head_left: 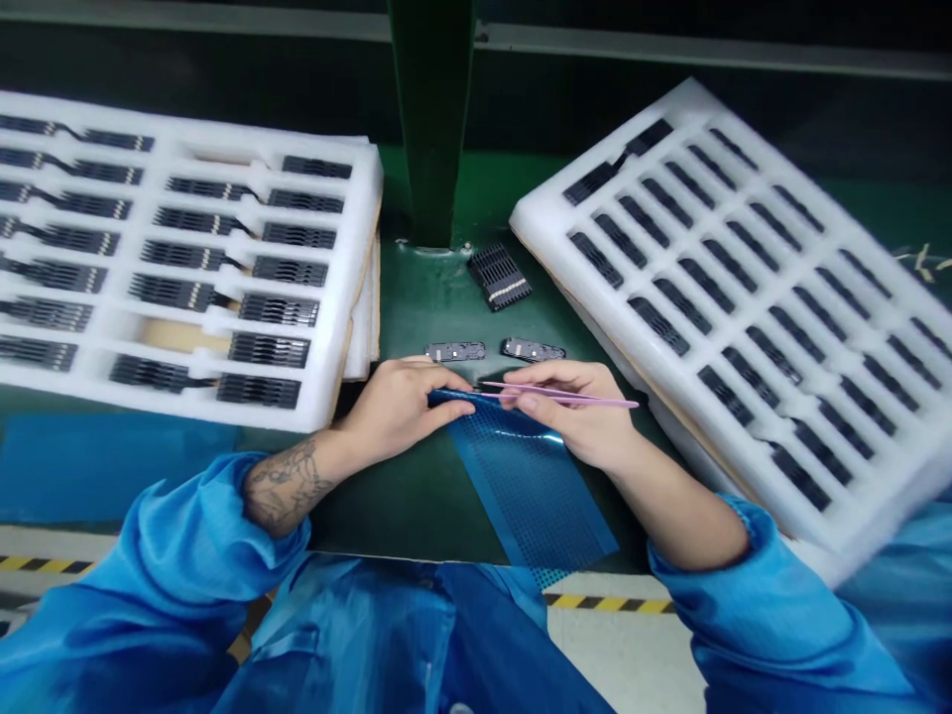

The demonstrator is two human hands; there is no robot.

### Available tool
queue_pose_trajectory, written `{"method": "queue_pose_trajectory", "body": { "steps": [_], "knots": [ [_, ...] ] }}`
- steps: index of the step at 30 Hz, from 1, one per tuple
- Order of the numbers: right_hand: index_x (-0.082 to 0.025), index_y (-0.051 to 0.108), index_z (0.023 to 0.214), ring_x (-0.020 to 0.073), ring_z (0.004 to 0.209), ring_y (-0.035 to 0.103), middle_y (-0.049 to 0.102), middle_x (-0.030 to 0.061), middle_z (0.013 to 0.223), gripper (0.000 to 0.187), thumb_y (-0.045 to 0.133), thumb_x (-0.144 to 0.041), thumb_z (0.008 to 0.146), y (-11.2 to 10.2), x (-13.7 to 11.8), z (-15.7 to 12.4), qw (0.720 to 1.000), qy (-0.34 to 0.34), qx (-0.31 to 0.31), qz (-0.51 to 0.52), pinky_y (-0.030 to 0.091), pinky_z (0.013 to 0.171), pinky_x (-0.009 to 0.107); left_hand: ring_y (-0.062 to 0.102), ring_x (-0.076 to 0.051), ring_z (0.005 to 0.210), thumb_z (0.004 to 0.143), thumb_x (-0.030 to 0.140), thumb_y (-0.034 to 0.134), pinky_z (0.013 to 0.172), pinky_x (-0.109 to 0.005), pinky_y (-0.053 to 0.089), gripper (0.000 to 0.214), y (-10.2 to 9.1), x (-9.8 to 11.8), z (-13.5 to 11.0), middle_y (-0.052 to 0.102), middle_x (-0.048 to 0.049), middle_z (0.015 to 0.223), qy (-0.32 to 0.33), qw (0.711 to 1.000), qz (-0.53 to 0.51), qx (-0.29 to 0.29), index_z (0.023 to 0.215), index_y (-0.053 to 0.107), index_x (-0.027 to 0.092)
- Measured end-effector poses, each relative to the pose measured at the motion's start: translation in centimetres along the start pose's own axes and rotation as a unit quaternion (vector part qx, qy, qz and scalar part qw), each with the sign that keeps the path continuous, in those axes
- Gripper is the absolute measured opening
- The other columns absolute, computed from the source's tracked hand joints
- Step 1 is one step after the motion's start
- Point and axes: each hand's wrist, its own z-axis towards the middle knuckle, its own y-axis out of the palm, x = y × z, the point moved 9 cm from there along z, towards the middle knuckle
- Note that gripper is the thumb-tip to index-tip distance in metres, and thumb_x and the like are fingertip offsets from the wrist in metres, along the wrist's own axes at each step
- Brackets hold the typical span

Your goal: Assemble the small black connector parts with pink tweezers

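My left hand (402, 402) pinches the far end of a blue dotted film strip (532, 491) that lies on the green table and runs toward me. My right hand (576, 416) grips pink tweezers (557, 395), whose tips point left onto the strip's far end, close to my left fingertips. Two small dark metal parts (455, 351) (533, 349) lie on the table just beyond my hands. Further back lies a small black ribbed connector piece (499, 276).
A white foam tray (185, 248) of black flex parts sits at the left, stacked on others. Another white foam tray (744, 288) leans at the right. A green post (432, 119) rises at the back centre. Yellow-black tape (610, 602) marks the table's near edge.
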Motion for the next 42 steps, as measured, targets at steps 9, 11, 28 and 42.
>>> {"method": "queue_pose_trajectory", "body": {
  "steps": [9,11,28,42],
  "knots": [
    [-0.026,0.083,0.088,0.0184,0.081,0.075,0.08,0.0045,0.09,0.018,0.089,-0.022,0.072,0.1,-1.1,0.4,0.997,-0.077,0.014,-0.024,0.061,0.076,0.031,0.072,-0.015,0.08,0.085,0.032,0.079,0.08,-0.027,0.056,0.014,0.2,-0.4,0.1,0.078,0.0022,0.089,-0.035,0.999,-0.01,0.009,0.095,0.078,0.022],
    [-0.025,0.083,0.088,0.0197,0.079,0.076,0.081,0.0045,0.088,0.016,0.088,-0.023,0.073,-0.1,-0.9,0.4,0.997,-0.067,0.034,-0.035,0.062,0.075,0.032,0.072,-0.015,0.08,0.084,0.032,0.08,0.08,-0.027,0.056,0.014,0.2,-0.3,0.1,0.078,0.0021,0.088,-0.031,0.999,-0.009,0.012,0.094,0.078,0.022],
    [-0.026,0.082,0.086,0.019,0.076,0.076,0.081,0.0027,0.087,0.011,0.086,-0.022,0.076,0.5,-1.3,0.2,0.992,-0.093,0.038,-0.077,0.063,0.073,0.032,0.072,-0.015,0.076,0.084,0.033,0.081,0.075,-0.027,0.055,0.014,0.3,-0.2,0.3,0.078,0.0026,0.085,-0.023,1.0,-0.002,0.016,0.09,0.078,0.021],
    [-0.024,0.082,0.081,0.0189,0.075,0.076,0.08,0.0037,0.084,0.006,0.085,-0.023,0.076,0.7,-1.2,0.3,0.994,-0.086,0.037,-0.061,0.063,0.072,0.031,0.071,-0.015,0.073,0.084,0.032,0.08,0.073,-0.026,0.055,0.013,0.2,-0.3,0.4,0.077,0.0023,0.082,-0.017,1.0,0.003,0.02,0.088,0.078,0.021]
  ]
}}
